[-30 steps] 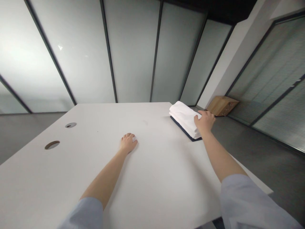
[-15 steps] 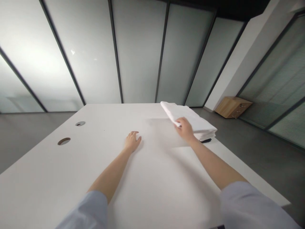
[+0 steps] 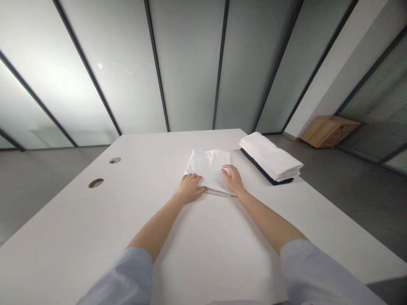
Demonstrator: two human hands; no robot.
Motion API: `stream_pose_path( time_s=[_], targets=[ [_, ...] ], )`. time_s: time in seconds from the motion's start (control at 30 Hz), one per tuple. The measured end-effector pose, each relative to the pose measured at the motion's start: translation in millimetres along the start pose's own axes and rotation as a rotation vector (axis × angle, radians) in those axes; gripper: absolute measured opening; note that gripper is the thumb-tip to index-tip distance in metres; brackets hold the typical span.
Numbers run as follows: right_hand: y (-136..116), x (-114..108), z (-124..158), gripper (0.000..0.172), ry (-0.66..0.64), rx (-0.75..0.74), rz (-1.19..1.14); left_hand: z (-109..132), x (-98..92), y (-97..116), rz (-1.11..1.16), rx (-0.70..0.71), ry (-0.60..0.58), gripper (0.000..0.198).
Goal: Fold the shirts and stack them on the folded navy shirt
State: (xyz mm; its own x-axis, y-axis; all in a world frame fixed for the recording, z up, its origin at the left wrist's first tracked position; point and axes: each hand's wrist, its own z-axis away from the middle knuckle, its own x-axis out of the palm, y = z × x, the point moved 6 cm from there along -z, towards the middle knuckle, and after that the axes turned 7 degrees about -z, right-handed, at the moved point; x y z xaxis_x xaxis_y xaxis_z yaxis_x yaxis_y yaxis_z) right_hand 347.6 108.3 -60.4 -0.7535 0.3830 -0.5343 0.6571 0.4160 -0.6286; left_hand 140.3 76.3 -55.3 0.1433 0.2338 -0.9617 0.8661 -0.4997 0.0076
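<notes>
My left hand point(image 3: 191, 187) and right hand point(image 3: 233, 180) are half open at the near corners of the white cloth point(image 3: 210, 164). Whether they grip it, I cannot tell.

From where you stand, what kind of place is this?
Probably an office: it has tall frosted glass panels, a big plain white table and a low wooden cabinet.

Head cam, wearer's POV: above & behind L hand point(image 3: 190, 189) and R hand point(image 3: 234, 180) (mid-frame), facing fwd & down. Wide view: white table point(image 3: 219, 245) near, lower ctr; glass wall point(image 3: 190, 63) farther, upper frame.
</notes>
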Motion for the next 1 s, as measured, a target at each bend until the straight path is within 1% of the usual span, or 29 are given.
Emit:
stream_pose_path(
  time_s=[0.07, 0.1, 0.17, 0.23, 0.3, 0.37, 0.43, 0.47, 0.5, 0.53, 0.57, 0.63, 0.7, 0.73, 0.77, 0.8, 0.87, 0.9, 0.93, 0.97, 1.0],
  targets=[
    [10, -14, 1, 0.034, 0.173, 0.061, -0.090, -1, -0.6, -1, -0.058, -0.069, -0.016, 0.045],
    [15, -19, 2, 0.033, 0.232, 0.102, -0.130, -1, -0.2, -3, -0.076, -0.091, -0.029, 0.043],
    [24, -25, 4, 0.031, 0.309, 0.174, -0.195, -3, 1.7, -8, -0.056, -0.126, -0.058, 0.034],
    [27, -29, 4, 0.028, 0.347, 0.195, -0.220, -7, 3.3, -20, 0.067, -0.213, -0.058, 0.024],
    [25, -31, 3, 0.025, 0.361, 0.168, -0.190, -8, 3.8, -43, 0.315, -0.411, 0.013, 0.024],
    [18, -30, 1, 0.024, 0.336, 0.102, -0.120, -5, 6.8, -71, 0.657, -0.682, 0.153, 0.034],
    [8, -23, 1, 0.023, 0.237, 0.004, -0.041, 2, 14.8, -94, 0.979, -0.923, 0.285, 0.042],
    [3, -16, 1, 0.022, 0.155, -0.045, -0.002, 7, 18.5, -104, 1.079, -1.015, 0.339, 0.042],
    [-2, -8, 2, 0.020, 0.053, -0.084, 0.041, 11, 20.5, -112, 1.121, -1.078, 0.384, 0.041],
    [-5, 1, 4, 0.019, -0.057, -0.104, 0.092, 16, 20.1, -121, 1.100, -1.115, 0.427, 0.041],
    [-7, 11, 7, 0.020, -0.170, -0.103, 0.152, 21, 16.6, -129, 1.021, -1.129, 0.476, 0.045],
    [-9, 25, 13, 0.033, -0.366, -0.054, 0.285, 32, 3.1, -140, 0.747, -1.113, 0.575, 0.061],
    [-12, 30, 17, 0.041, -0.485, 0.000, 0.390, 37, -13.0, -140, 0.453, -1.035, 0.633, 0.073],
    [-15, 30, 18, 0.042, -0.514, 0.009, 0.421, 36, -19.0, -136, 0.340, -0.974, 0.630, 0.074],
    [-19, 29, 17, 0.040, -0.527, 0.010, 0.443, 33, -22.2, -129, 0.260, -0.896, 0.591, 0.070],
    [-23, 26, 16, 0.038, -0.526, 0.011, 0.459, 28, -21.9, -120, 0.207, -0.813, 0.512, 0.062],
    [-30, 19, 13, 0.033, -0.507, 0.028, 0.476, 16, -12.7, -100, 0.136, -0.665, 0.275, 0.047],
    [-31, 16, 12, 0.031, -0.493, 0.044, 0.474, 12, -6.0, -90, 0.101, -0.612, 0.155, 0.043],
    [-32, 13, 10, 0.031, -0.478, 0.062, 0.467, 10, 0.3, -81, 0.066, -0.569, 0.056, 0.043],
    [-31, 10, 9, 0.031, -0.460, 0.076, 0.461, 8, 5.2, -74, 0.035, -0.532, -0.010, 0.046],
    [-29, 8, 7, 0.031, -0.439, 0.086, 0.463, 7, 8.8, -69, 0.012, -0.497, -0.047, 0.050]
  ],
)
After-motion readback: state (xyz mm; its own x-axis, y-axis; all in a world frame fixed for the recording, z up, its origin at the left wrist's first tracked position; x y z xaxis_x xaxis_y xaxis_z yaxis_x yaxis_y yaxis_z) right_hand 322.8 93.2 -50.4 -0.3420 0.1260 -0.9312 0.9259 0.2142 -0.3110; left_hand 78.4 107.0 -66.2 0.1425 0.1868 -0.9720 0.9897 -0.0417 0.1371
